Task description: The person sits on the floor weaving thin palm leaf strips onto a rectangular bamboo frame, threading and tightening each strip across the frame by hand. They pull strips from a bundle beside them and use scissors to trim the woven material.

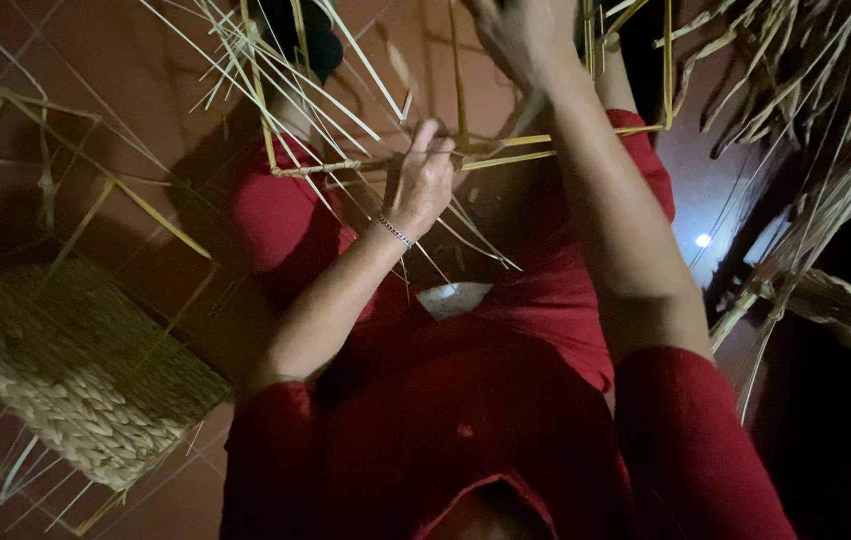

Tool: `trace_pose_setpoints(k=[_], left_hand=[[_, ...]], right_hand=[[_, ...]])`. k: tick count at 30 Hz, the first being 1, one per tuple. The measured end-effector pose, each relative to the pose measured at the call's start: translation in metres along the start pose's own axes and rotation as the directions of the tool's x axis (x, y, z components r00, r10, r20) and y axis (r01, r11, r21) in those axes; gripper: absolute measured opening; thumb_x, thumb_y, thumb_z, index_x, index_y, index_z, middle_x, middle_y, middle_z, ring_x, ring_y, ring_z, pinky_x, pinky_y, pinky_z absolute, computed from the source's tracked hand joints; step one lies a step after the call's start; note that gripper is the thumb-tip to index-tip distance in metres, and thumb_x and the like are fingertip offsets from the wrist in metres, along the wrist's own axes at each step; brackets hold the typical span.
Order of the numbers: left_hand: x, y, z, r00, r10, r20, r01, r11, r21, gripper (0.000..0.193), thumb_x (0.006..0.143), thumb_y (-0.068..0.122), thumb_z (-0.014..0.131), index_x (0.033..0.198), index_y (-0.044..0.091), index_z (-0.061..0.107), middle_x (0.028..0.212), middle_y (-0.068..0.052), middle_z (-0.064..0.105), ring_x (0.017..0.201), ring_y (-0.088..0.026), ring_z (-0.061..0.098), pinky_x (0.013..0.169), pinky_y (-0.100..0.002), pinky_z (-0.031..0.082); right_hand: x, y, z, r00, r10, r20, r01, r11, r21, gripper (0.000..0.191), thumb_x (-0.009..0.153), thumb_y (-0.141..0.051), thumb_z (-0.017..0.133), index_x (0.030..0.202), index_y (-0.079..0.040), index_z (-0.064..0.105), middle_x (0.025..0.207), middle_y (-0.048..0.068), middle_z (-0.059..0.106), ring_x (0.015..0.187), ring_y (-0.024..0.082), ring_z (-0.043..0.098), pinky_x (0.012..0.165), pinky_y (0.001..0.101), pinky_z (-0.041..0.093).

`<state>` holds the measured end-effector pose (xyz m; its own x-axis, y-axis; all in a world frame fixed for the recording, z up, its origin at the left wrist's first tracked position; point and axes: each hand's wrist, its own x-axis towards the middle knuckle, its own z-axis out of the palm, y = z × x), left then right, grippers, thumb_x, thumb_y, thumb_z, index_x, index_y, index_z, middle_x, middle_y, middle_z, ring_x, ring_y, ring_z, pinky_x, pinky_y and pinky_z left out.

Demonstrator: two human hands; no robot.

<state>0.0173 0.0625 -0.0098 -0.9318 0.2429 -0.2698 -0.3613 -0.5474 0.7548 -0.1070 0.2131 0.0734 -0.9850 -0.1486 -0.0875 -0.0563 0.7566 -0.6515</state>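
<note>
Left hand [423, 180] closed around a thin horizontal reed rod [346, 166] above the red-clad lap. Beyond it, right hand [516, 35] raised among upright straw strands [459, 70]; its grip cannot be determined. Woven basket [66, 370] lies well apart, left.

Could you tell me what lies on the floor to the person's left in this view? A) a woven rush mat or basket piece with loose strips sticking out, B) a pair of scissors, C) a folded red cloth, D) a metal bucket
A: a braided straw-coloured woven piece lies on the floor at the left, with loose strips around its edges.
</note>
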Motion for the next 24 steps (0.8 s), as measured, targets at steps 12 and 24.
trace_pose_setpoints(k=[12,24], left_hand=[[-0.003,0.014,-0.02,0.961,0.263,0.088,-0.215,0.502,0.838,0.036,0.079,-0.009,0.07,0.106,0.008,0.053,0.099,-0.006,0.067,0.093,-0.02,0.075,0.077,-0.032,0.063],[0.01,0.004,-0.024,0.933,0.32,0.165,-0.278,0.35,0.894,0.039,0.078,0.002,0.082,0.105,0.009,0.055,0.085,-0.008,0.069,0.077,-0.023,0.07,0.07,-0.038,0.056]], right_hand=[[-0.088,0.039,0.069,0.996,0.021,0.086,-0.009,0.99,-0.14,0.024,0.085,-0.033,0.082,0.092,-0.011,0.077,0.081,0.016,0.073,0.071,0.034,0.071,0.069,0.046,0.056],[-0.064,0.029,0.079,1.0,0.004,-0.01,-0.006,0.97,-0.243,0.045,0.089,-0.048,0.082,0.094,-0.005,0.072,0.077,0.021,0.072,0.074,0.041,0.071,0.068,0.0487,0.056]])
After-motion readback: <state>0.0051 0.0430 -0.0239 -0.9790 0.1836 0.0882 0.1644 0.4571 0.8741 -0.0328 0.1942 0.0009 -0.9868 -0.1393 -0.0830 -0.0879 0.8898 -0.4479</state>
